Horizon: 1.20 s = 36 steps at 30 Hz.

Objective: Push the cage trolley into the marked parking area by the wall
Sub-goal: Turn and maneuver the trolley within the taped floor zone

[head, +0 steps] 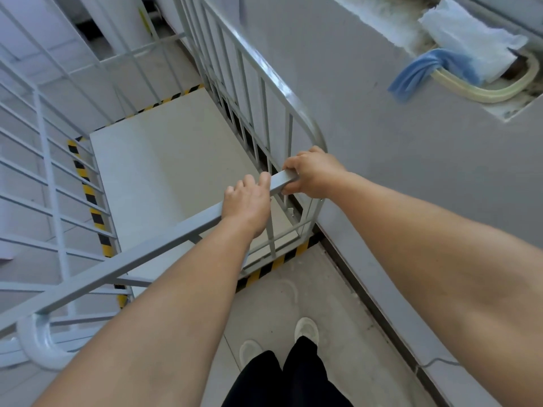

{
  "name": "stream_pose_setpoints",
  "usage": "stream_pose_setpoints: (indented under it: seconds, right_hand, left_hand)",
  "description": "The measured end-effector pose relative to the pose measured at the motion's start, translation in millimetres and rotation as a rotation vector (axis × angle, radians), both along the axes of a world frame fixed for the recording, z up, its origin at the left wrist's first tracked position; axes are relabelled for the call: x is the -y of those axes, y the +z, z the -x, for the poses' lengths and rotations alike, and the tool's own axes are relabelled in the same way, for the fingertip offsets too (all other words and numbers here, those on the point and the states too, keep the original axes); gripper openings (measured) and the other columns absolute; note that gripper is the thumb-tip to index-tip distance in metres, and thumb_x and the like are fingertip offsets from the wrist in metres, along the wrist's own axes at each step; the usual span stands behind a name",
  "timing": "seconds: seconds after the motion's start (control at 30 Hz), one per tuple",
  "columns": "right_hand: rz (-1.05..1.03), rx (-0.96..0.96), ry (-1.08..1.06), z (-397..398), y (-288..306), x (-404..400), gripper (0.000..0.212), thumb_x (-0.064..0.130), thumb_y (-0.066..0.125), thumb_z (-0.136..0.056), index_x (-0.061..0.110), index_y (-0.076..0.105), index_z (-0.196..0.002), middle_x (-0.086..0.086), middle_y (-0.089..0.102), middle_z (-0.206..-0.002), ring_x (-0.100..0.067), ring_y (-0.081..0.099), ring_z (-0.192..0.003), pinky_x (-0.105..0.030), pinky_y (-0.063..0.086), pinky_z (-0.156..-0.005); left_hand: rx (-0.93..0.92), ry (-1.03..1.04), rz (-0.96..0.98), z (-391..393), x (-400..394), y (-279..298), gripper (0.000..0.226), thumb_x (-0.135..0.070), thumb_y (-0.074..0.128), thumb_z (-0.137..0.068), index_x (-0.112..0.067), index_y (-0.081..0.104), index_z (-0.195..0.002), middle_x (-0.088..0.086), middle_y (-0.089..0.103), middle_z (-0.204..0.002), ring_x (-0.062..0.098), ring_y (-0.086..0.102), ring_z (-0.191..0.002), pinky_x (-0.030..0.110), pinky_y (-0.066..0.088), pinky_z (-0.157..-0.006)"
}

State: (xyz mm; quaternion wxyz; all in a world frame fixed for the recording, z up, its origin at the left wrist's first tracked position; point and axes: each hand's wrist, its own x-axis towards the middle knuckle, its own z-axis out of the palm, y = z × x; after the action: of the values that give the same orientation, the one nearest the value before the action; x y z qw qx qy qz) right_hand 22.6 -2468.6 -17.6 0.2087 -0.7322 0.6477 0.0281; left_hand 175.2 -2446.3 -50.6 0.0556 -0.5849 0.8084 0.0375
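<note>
Both hands, left hand [248, 205] and right hand [313, 171], are gripping the cage trolley's [164, 177] grey top rail [141, 252], frame centre, beside the wall [411, 160].

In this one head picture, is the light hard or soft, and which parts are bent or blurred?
Head view: the light is soft and even, with only a faint shadow under the forearms. The wide lens bends the cage trolley bars and the wall edge. The blue cloth at upper right looks smeared, while the left hand and right hand on the grey bar are sharp.
</note>
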Motion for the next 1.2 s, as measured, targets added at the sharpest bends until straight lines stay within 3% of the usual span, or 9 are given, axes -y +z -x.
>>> stream_pose_setpoints:
  seconds: [0.2, 0.4, 0.53, 0.7, 0.87, 1.0, 1.07, 1.13, 1.2]
  right_hand:
    - [0.016, -0.002, 0.039, -26.7, 1.0, -7.2, 0.025, 0.052, 0.065, -0.082, 0.034, 0.058, -0.098, 0.009, 0.054, -0.084, -0.019, 0.041, -0.103, -0.035, 0.032, -0.074]
    - [-0.004, 0.033, 0.086, -67.5, 1.3, -10.3, 0.037, 0.054, 0.062, -0.084, 0.034, 0.061, -0.114, 0.007, 0.060, -0.092, -0.019, 0.042, -0.107, -0.038, 0.033, -0.081]
    - [-0.026, 0.070, 0.075, -94.1, 3.1, -10.6, 0.041, 0.053, 0.062, -0.084, 0.032, 0.060, -0.119, 0.010, 0.044, -0.076, -0.017, 0.041, -0.099, -0.036, 0.038, -0.081]
    - [-0.065, 0.094, 0.090, -121.3, 0.9, -6.0, 0.045, 0.054, 0.064, -0.083, 0.031, 0.059, -0.121, 0.004, 0.054, -0.093, -0.019, 0.044, -0.112, -0.036, 0.042, -0.078]
    - [-0.113, 0.089, 0.111, -130.8, 0.1, 1.6, 0.043, 0.053, 0.067, -0.081, 0.029, 0.062, -0.117, 0.002, 0.062, -0.099, -0.018, 0.054, -0.100, -0.035, 0.050, -0.077]
    - [-0.167, 0.004, 0.257, -125.2, 5.7, 13.5, 0.046, 0.062, 0.057, -0.082, 0.025, 0.066, -0.107, 0.002, 0.066, -0.093, -0.019, 0.059, -0.089, -0.030, 0.043, -0.073]
    - [-0.100, -0.031, 0.337, -117.6, 8.7, 22.5, 0.051, 0.069, 0.048, -0.081, 0.027, 0.070, -0.101, 0.003, 0.069, -0.095, -0.020, 0.056, -0.098, -0.030, 0.035, -0.081]
    - [-0.030, -0.074, 0.405, -106.3, 8.5, 34.6, 0.047, 0.065, 0.042, -0.085, 0.033, 0.070, -0.104, 0.006, 0.068, -0.104, -0.019, 0.047, -0.113, -0.034, 0.029, -0.095]
    - [0.004, -0.112, 0.443, -92.8, 5.8, 49.1, 0.046, 0.063, 0.037, -0.089, 0.035, 0.069, -0.108, 0.006, 0.066, -0.111, -0.019, 0.041, -0.121, -0.038, 0.024, -0.100]
  left_hand:
    - [0.022, -0.009, -0.011, -33.6, -5.6, 0.1, 0.038, -0.016, 0.050, -0.095, -0.017, 0.030, -0.128, 0.012, 0.051, -0.113, 0.029, 0.052, -0.103, 0.039, 0.040, -0.085]
    - [0.085, 0.003, -0.034, -81.0, -8.7, 1.6, 0.041, -0.015, 0.049, -0.095, -0.018, 0.027, -0.130, 0.011, 0.049, -0.112, 0.029, 0.051, -0.103, 0.038, 0.039, -0.085]
    - [0.124, 0.025, -0.047, -107.5, -8.7, 3.9, 0.038, -0.016, 0.046, -0.096, -0.018, 0.027, -0.129, 0.011, 0.049, -0.113, 0.030, 0.050, -0.104, 0.039, 0.038, -0.086]
    - [0.132, 0.052, -0.049, -134.4, -7.7, 3.4, 0.038, -0.013, 0.045, -0.095, -0.019, 0.028, -0.128, 0.010, 0.049, -0.113, 0.030, 0.050, -0.105, 0.038, 0.037, -0.087]
    - [0.115, 0.062, -0.061, -142.9, -8.9, 5.9, 0.039, -0.015, 0.044, -0.095, -0.019, 0.028, -0.130, 0.010, 0.048, -0.115, 0.030, 0.048, -0.107, 0.037, 0.035, -0.088]
    - [0.073, 0.128, -0.069, -129.2, -9.0, 11.5, 0.039, -0.033, 0.046, -0.095, -0.014, 0.036, -0.127, 0.010, 0.049, -0.122, 0.030, 0.047, -0.115, 0.038, 0.035, -0.093]
    - [0.014, 0.148, -0.093, -111.9, -5.1, 12.3, 0.045, -0.047, 0.050, -0.092, -0.014, 0.042, -0.123, 0.008, 0.053, -0.123, 0.028, 0.048, -0.117, 0.038, 0.035, -0.096]
    - [-0.054, 0.195, -0.137, -92.3, 2.1, 12.9, 0.051, -0.058, 0.052, -0.088, -0.017, 0.047, -0.120, 0.005, 0.058, -0.119, 0.026, 0.051, -0.114, 0.039, 0.036, -0.095]
    - [-0.076, 0.219, -0.177, -76.3, 10.5, 12.2, 0.056, -0.065, 0.051, -0.084, -0.022, 0.052, -0.119, 0.001, 0.062, -0.112, 0.024, 0.053, -0.108, 0.039, 0.036, -0.093]
